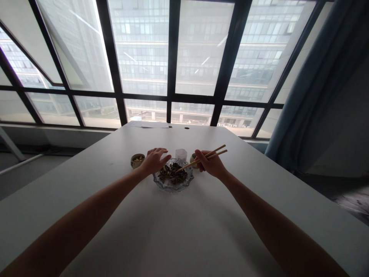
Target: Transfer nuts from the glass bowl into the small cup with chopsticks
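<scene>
A clear glass bowl (173, 187) with a wavy rim holds dark, dried-looking pieces (173, 174). My right hand (208, 163) grips a pair of wooden chopsticks (190, 164), their tips over or among the dark pieces. Over the bowl's upper left edge hovers my left hand (155, 160), fingers apart and nothing in it. Just left of that hand stands a small patterned cup (134, 164) with pale yellowish pieces inside. Another small cup (193, 158) is partly hidden behind my right hand. Behind the bowl sits a translucent white container (181, 154).
The white table (173, 231) reaches toward large framed windows. Papers (148, 124) lie at its far edge, near two dark round holes. A blue curtain (311, 88) hangs on the right. A pale metal bar (11, 144) shows beyond the table at left.
</scene>
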`<state>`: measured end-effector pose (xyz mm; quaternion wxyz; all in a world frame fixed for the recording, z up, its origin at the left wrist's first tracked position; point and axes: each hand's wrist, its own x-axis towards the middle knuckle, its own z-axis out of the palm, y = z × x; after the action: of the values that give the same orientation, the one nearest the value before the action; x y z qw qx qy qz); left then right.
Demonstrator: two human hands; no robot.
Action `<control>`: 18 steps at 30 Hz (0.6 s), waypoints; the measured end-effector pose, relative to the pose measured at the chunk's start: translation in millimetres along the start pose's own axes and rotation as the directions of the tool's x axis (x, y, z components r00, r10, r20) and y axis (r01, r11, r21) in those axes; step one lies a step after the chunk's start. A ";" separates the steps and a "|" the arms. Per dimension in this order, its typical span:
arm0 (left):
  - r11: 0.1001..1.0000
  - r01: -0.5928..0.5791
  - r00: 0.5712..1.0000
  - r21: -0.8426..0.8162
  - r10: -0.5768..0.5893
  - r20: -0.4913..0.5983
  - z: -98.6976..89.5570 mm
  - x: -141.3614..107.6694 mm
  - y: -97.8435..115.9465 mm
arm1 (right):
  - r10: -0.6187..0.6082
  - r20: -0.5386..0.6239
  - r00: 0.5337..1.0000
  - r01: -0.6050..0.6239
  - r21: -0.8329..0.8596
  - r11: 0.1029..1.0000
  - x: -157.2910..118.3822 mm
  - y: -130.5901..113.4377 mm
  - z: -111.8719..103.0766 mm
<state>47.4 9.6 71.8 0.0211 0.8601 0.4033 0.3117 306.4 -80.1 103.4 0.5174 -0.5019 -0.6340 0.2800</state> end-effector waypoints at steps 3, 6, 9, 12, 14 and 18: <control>1.000 0.005 1.000 -0.005 -0.005 -0.018 0.9 -2.5 -3.1 | -0.050 0.073 0.996 0.055 -0.069 0.996 -5.1 -2.6 4.5; 1.000 -0.002 1.000 -0.011 0.002 -0.018 0.1 -4.4 -4.1 | -0.156 0.179 0.971 0.180 -0.128 0.975 -8.9 -3.9 4.3; 1.000 -0.001 1.000 -0.018 0.001 -0.020 -1.5 -5.9 -4.1 | -0.245 0.251 0.937 0.293 -0.174 0.940 -10.9 -5.6 1.7; 1.000 0.005 1.000 -0.024 -0.006 -0.019 -3.5 -6.2 -2.7 | -0.269 0.282 0.921 0.328 -0.190 0.925 -11.8 -7.4 0.3; 1.000 0.010 1.000 -0.025 -0.010 -0.012 -4.8 -6.0 -0.7 | -0.279 0.294 0.914 0.343 -0.194 0.919 -12.3 -8.7 0.6; 0.999 0.021 1.000 -0.025 -0.021 -0.006 -6.8 -4.6 5.8 | -0.279 0.294 0.914 0.346 -0.208 0.915 -14.1 -13.1 2.4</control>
<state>45.4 1.0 76.6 0.0337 0.8545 0.4086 0.3189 299.1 -97.2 108.8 0.3997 -0.4149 -0.7991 0.1718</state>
